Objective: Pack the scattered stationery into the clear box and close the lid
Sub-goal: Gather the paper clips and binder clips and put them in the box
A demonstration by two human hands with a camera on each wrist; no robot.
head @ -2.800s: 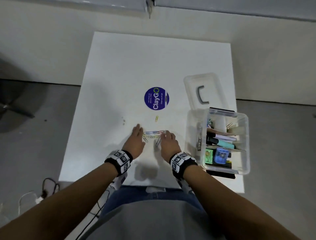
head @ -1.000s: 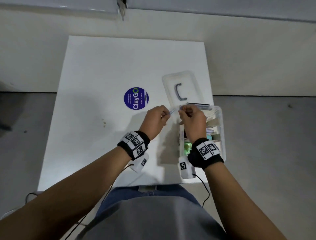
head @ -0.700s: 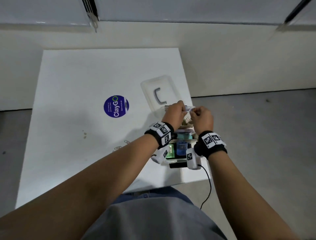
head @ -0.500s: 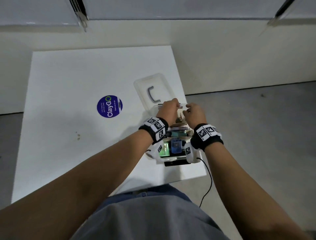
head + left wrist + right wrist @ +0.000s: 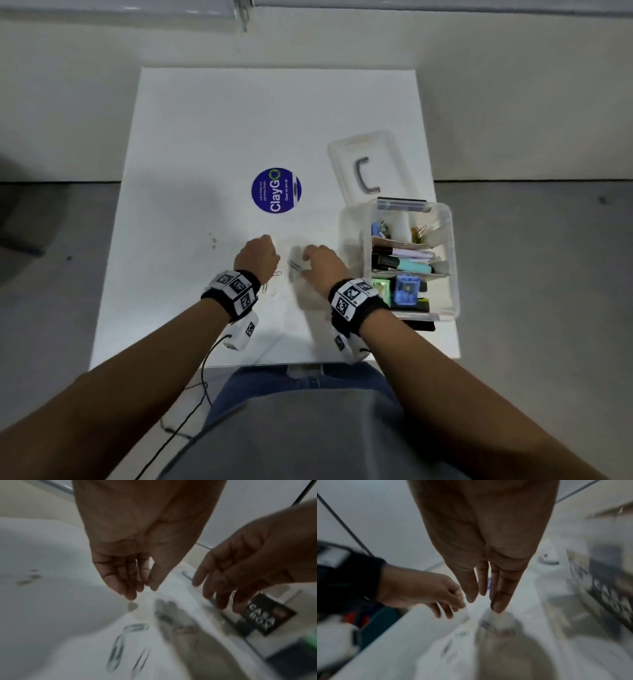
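Note:
Several paper clips (image 5: 276, 274) lie on the white table (image 5: 205, 137), just left of the clear box (image 5: 452, 260). My left hand (image 5: 262, 246) hovers over them with its fingers straight and empty. My right hand (image 5: 313, 255) is beside it, also empty, close to the box's left wall. In the left wrist view the left hand (image 5: 142, 592) points down above the blurred paper clips (image 5: 136, 626). The right wrist view shows the right hand (image 5: 485, 601) with fingers extended over the table. The box holds markers, notes, a blue sharpener and more clips (image 5: 419, 233).
The clear lid (image 5: 370, 164) with a grey handle lies flat behind the box. A round purple sticker (image 5: 276, 190) sits mid-table, with small brown specks (image 5: 213, 240) to its left. The box stands at the table's right front corner. Cables hang below the front edge.
Both hands were pinching clips over the box's far compartment half a second ago. They have let go there and come back down to the table left of the box, empty.

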